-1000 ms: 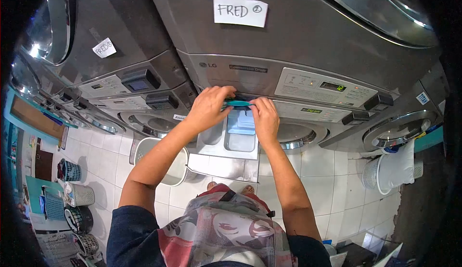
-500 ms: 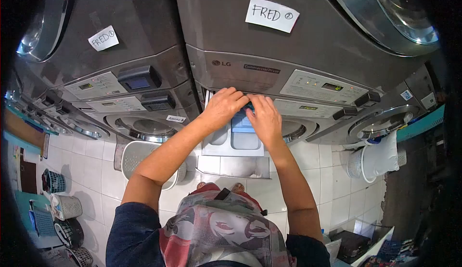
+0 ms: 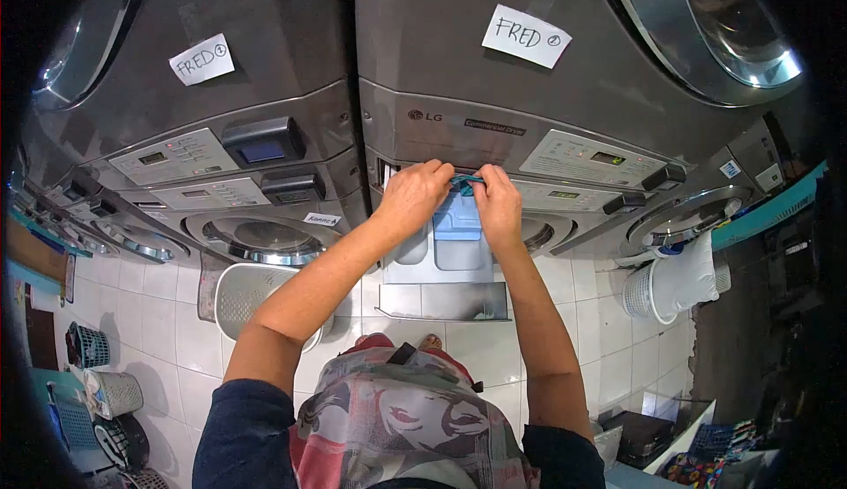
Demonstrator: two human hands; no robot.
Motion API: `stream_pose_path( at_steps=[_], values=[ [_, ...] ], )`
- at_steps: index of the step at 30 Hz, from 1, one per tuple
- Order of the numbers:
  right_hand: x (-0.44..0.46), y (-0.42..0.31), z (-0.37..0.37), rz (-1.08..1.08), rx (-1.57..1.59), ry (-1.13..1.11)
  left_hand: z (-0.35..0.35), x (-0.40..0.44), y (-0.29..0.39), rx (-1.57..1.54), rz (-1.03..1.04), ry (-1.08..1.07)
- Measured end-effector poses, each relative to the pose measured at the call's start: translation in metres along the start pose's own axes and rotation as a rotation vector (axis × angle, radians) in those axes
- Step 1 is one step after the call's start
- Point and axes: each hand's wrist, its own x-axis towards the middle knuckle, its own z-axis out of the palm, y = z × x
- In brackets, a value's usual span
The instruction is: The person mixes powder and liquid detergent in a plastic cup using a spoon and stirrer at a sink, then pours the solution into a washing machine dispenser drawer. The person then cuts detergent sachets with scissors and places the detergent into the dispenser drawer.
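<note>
Between my two hands a small teal packet (image 3: 465, 181) is pinched, one end in the fingers of each. My left hand (image 3: 413, 200) is closed on its left end, my right hand (image 3: 499, 211) on its right end. Directly below lies a pulled-out detergent drawer (image 3: 439, 275) of a washer, light grey with a blue insert (image 3: 457, 223) in its right compartment. My left hand and forearm cover part of the drawer's left side. The packet's print is too small to read.
A dryer panel (image 3: 593, 162) and a washer panel (image 3: 560, 195) sit behind my hands. A white laundry basket (image 3: 243, 291) stands on the tiled floor to the left, another basket (image 3: 642, 291) with a white bag to the right. An open metal flap (image 3: 441, 302) juts out below the drawer.
My right-hand fingers have closed in a pinch, and more of the teal packet shows between my hands. The camera view has shifted slightly, so the machines sit lower and farther right.
</note>
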Motion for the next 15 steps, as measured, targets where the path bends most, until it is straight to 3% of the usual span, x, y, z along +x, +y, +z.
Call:
stream_pose_path(
  at_steps=[6, 9, 11, 14, 15],
  values=[
    [-0.005, -0.001, 0.005, 0.127, 0.194, -0.088, 0.013, 0.0, 0.01, -0.116, -0.139, 0.011],
    [-0.006, -0.01, 0.0, 0.433, 0.565, -0.176, 0.021, -0.004, 0.018, -0.183, -0.184, 0.036],
    [-0.005, -0.012, 0.001, 0.509, 0.598, -0.13, 0.018, -0.004, 0.022, -0.232, -0.215, -0.008],
    [-0.009, -0.001, 0.008, 0.494, 0.61, -0.071, 0.042, -0.011, 0.014, -0.557, -0.301, -0.043],
    [-0.01, 0.005, 0.009, 0.468, 0.605, -0.055, 0.042, -0.011, 0.018, -0.826, -0.478, -0.065]
  ],
)
